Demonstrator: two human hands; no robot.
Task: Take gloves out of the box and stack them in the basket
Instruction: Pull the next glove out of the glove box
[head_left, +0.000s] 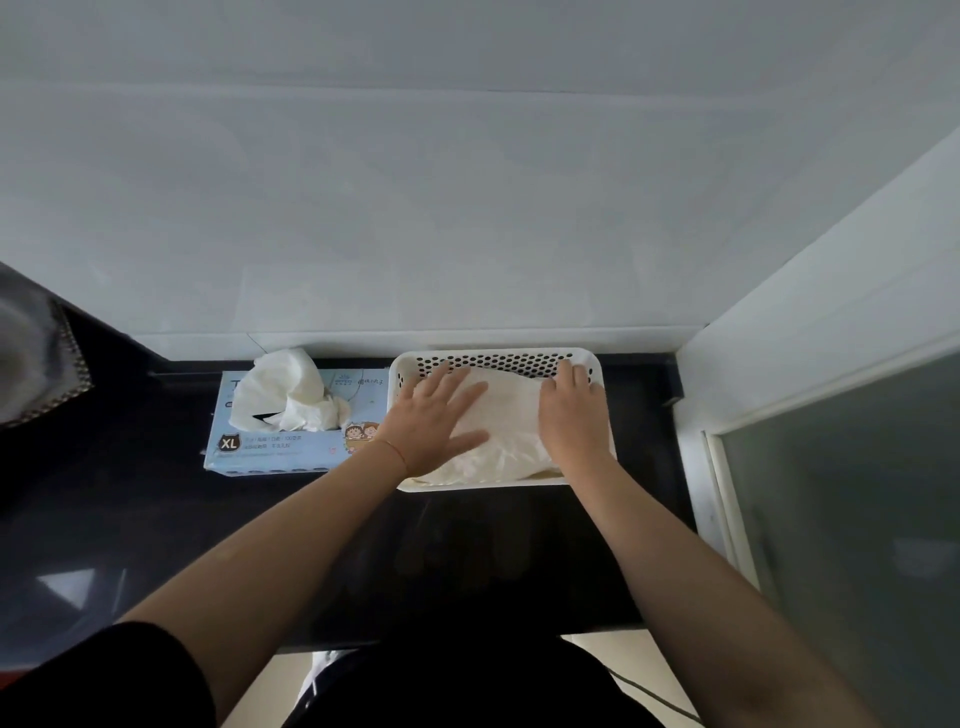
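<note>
The gloves (506, 426) are lying in the basket (498, 357), thin, limp and likely slippery, best flattened with palms. The left hand (434, 418) is pressing them flat-fingered; the right hand (571, 410) is resting on them, fingers slightly bent. The box (291, 441) is sitting just beside the basket.

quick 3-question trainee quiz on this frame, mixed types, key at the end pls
1. True or false: the box sits to the right of the basket.
2. What do the left hand and right hand press on?
A. gloves in basket
B. the box
C. the counter
3. Fill in: the size mark printed on the box reads ___.

Key: 1 false. 2 A, the gloves in the basket. 3 XL.
</note>
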